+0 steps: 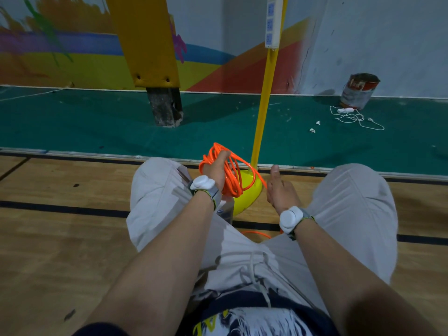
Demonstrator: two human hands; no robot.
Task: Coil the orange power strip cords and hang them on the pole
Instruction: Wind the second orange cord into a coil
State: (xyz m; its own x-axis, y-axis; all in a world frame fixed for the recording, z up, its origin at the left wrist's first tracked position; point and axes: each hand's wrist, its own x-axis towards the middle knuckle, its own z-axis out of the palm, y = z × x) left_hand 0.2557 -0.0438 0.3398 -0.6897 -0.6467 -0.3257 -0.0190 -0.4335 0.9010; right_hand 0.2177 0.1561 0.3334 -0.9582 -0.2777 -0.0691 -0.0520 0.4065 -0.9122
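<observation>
My left hand [216,169] is shut on a bundle of orange cord loops [230,177], held just in front of the yellow pole [264,93] and over its yellow dome base [247,190]. One strand runs from the coil to my right hand [278,190], which grips it with the thumb up. More orange cord [257,234] lies on the floor between my knees. A white power strip [273,23] hangs high on the pole.
I sit on a wooden floor with knees apart. A thick yellow padded post [150,44] stands at the left on green flooring. A paint can [360,93] and a loose white cable [356,117] lie at the right by the wall.
</observation>
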